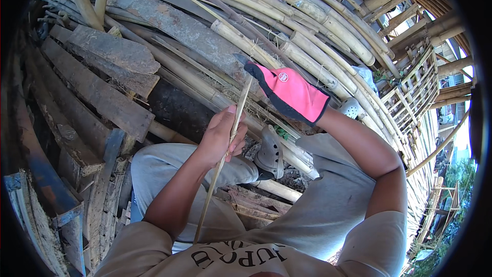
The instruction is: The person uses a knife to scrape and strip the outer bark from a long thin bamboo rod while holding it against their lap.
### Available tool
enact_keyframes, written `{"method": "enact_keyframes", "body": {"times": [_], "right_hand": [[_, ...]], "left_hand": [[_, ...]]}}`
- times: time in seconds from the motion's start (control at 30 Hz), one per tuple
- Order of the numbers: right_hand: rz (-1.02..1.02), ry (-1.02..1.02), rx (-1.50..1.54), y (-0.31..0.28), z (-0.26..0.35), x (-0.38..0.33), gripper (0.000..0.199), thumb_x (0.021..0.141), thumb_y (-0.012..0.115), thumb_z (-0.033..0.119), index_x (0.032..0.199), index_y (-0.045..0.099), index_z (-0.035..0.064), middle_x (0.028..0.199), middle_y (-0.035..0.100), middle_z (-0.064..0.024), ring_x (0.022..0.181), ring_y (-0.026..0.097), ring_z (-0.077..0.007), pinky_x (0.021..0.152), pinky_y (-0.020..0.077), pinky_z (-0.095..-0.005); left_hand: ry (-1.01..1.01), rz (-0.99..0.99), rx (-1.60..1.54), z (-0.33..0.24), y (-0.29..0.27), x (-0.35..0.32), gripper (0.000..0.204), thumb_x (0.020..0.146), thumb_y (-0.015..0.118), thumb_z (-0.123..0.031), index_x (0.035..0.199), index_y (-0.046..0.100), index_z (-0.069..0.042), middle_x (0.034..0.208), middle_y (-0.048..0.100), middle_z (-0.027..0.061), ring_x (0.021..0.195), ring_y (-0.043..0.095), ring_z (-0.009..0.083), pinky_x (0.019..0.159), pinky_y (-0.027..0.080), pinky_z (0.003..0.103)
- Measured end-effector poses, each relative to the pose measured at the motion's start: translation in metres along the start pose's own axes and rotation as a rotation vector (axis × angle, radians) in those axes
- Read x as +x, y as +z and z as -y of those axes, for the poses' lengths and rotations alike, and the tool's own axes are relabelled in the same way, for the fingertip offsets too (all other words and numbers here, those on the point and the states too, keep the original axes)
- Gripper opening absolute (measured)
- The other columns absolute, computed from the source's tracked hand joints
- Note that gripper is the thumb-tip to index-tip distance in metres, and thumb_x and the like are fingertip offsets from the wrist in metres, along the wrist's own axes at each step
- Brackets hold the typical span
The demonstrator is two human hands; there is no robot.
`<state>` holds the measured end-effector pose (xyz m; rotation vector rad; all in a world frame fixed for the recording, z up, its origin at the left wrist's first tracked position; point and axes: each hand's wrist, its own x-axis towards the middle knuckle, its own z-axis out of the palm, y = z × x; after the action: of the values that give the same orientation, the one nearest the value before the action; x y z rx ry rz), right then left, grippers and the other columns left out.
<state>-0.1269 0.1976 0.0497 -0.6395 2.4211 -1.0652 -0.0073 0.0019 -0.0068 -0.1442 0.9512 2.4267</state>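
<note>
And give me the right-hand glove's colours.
The glove is pink with black edging, best seen in the head view.

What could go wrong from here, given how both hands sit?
The bare left hand grips a bamboo strip close to the gloved right hand, where a dark pointed tool, perhaps a blade, sticks out; a slip might cut the unprotected hand.

The strip's lower end reaches toward the shirt, so a sudden push could jab the torso.
</note>
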Motion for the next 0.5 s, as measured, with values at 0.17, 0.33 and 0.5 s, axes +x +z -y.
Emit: {"method": "enact_keyframes", "body": {"times": [0.17, 0.33, 0.5], "right_hand": [[0.101, -0.082, 0.318, 0.013, -0.035, 0.007, 0.045, 0.103, 0.052, 0.030, 0.142, 0.049, 0.0071, 0.063, 0.051, -0.0013, 0.052, 0.051, -0.0108, 0.048, 0.0451, -0.0301], [0.269, 0.169, 0.286, -0.001, 0.007, -0.005, 0.051, 0.101, 0.047, 0.036, 0.145, 0.049, 0.0101, 0.105, 0.061, -0.0026, 0.063, 0.053, -0.0133, 0.052, 0.0466, -0.0270], [0.254, -0.430, -0.698, 0.007, -0.011, -0.006, 0.056, 0.097, 0.053, 0.014, 0.151, 0.039, 0.0059, 0.070, 0.053, -0.0049, 0.055, 0.048, -0.0159, 0.052, 0.0421, -0.0333]], "left_hand": [[-0.003, -0.073, 0.097, 0.005, 0.004, -0.001, 0.042, 0.107, 0.033, -0.050, 0.084, 0.039, -0.015, 0.046, 0.034, -0.0008, 0.030, 0.027, 0.0092, 0.031, 0.020, 0.025], [-0.020, -0.067, 0.067, 0.006, 0.001, -0.002, 0.041, 0.107, 0.033, -0.048, 0.083, 0.039, -0.015, 0.046, 0.034, -0.0008, 0.031, 0.027, 0.0090, 0.031, 0.020, 0.025], [-0.030, -0.023, -0.014, 0.003, 0.003, 0.000, 0.039, 0.108, 0.033, -0.046, 0.085, 0.040, -0.015, 0.047, 0.034, -0.0010, 0.031, 0.026, 0.0089, 0.030, 0.020, 0.025]]}}
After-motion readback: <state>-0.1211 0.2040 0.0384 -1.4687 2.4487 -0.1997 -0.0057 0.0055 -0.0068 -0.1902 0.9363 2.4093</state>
